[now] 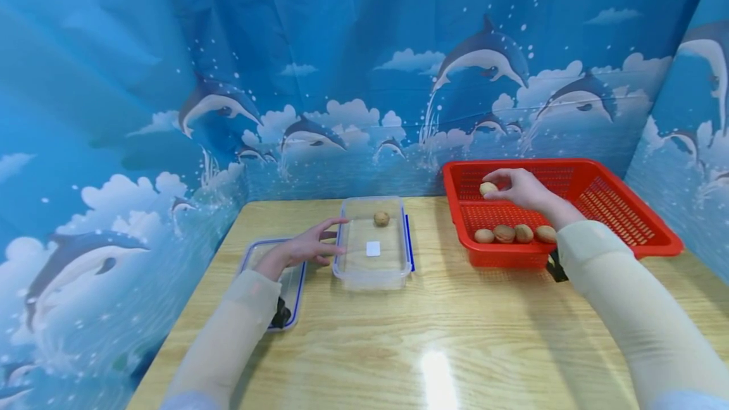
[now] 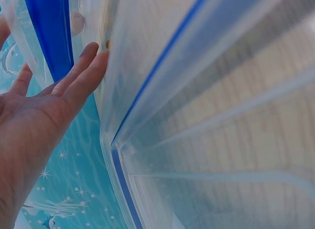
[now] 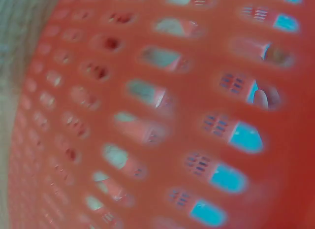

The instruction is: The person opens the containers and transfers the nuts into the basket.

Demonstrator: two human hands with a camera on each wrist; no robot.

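Over the red basket (image 1: 655, 242), my right hand (image 1: 521, 190) pinches a walnut (image 1: 488, 189) between thumb and fingers. Several walnuts (image 1: 504, 233) lie in a row along the basket's near side. At the left edge of a clear plastic container (image 1: 355, 264), my left hand (image 1: 310, 245) has its fingers spread, with the fingertips at the rim; whether they touch it I cannot tell. One walnut (image 1: 381, 218) sits inside that container. The left wrist view shows the left hand (image 2: 44, 111) with extended fingers. In the right wrist view, the basket wall (image 3: 197, 96) hides most of the right hand.
A lid with a blue seal (image 1: 299, 293) lies on the wooden table (image 1: 364, 347) under the left forearm. Along the container's right side runs a blue strip (image 1: 409, 242). Behind the table hangs a dolphin-print curtain (image 1: 353, 81).
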